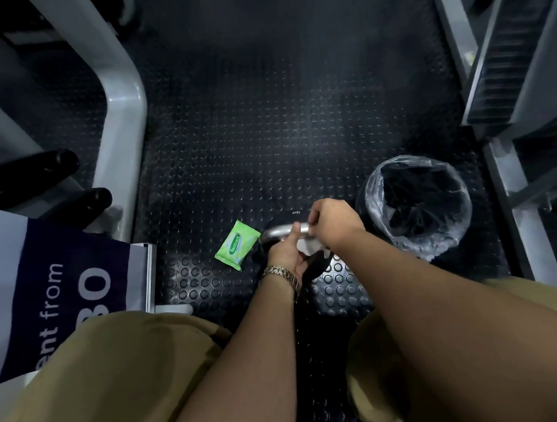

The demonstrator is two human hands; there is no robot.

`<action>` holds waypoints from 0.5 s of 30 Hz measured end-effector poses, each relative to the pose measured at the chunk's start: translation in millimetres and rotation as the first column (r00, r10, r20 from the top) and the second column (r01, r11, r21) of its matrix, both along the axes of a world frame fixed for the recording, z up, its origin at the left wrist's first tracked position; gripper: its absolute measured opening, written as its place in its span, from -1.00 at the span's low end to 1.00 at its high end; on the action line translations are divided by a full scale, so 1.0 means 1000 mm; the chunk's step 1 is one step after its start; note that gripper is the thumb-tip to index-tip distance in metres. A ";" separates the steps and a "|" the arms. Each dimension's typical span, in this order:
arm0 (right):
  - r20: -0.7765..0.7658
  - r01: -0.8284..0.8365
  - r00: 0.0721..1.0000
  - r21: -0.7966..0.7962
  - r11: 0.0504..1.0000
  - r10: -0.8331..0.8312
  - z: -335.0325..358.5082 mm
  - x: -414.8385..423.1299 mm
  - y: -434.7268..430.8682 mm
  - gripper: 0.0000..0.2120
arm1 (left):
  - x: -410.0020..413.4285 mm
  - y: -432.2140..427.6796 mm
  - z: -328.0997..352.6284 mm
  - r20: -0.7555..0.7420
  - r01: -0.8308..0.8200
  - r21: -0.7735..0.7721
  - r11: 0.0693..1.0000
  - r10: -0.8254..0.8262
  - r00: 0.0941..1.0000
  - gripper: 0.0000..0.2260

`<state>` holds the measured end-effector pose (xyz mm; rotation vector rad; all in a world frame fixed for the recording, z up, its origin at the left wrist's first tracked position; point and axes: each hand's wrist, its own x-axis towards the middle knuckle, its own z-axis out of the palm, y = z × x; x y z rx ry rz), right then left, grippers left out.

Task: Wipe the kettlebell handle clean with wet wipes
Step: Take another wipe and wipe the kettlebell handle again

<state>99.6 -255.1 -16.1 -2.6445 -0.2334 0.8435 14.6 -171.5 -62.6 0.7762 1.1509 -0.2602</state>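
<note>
The kettlebell (pixel 295 213) sits on the studded rubber floor (pixel 266 130) between the person's knees, the green wipe pack (pixel 238 245) at its 9 o'clock and the lined bin (pixel 375 186) at its 2 o'clock. Cast iron looks heavy and rigid, so it should stay put; its smooth metal handle (pixel 273 233) is likely slick once damp. The right hand (pixel 331 222) pinches a soft white wet wipe (pixel 304 243) against the bar. The left hand (pixel 284 254) lays its thumb on the handle; what its tucked fingers hold cannot be told

White wipe (pixel 305 242) against silver kettlebell handle (pixel 276 232); green wipes pack (pixel 237 245) beside.
</note>
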 end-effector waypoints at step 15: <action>-0.616 0.609 0.772 0.647 0.459 -0.156 0.163 0.011 0.003 -0.65 | 0.026 0.056 0.201 0.371 0.083 0.517 0.852 -0.311 0.875 -0.83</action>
